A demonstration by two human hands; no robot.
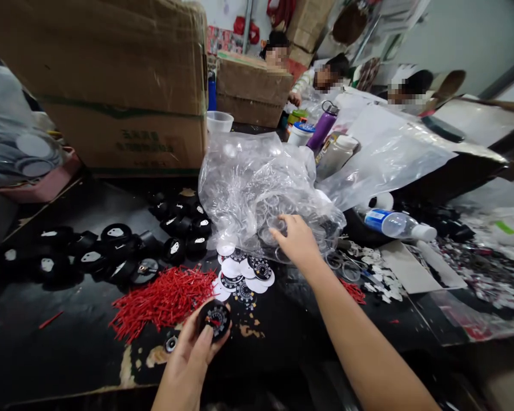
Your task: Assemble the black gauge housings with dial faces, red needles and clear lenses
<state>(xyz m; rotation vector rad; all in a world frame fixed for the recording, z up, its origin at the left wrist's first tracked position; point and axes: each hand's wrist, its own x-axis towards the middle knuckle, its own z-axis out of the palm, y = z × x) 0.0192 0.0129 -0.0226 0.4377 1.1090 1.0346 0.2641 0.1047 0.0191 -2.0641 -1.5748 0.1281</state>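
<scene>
My left hand (191, 348) is wrapped around a small round black dial gauge (215, 321), its face tilted up and the thumb on its front. A red pointer lies across that face. My right hand (297, 240) reaches to the mouth of a clear plastic bag (240, 182) full of clear round covers (268, 214). Its thumb and fingers are apart over the covers, and no held piece shows between them. Between the hands lies a pile of printed dial cards (260, 268), some white side up. Beside my left hand is a heap of thin red pointers (165, 299).
Several black round housings (92, 260) stand at the left. Large cardboard boxes (145, 103) rise behind. A purple bottle (323, 127) and a lying plastic bottle (398, 224) are beyond the bag. White small parts (381, 279) spread at the right. Other people sit across the table.
</scene>
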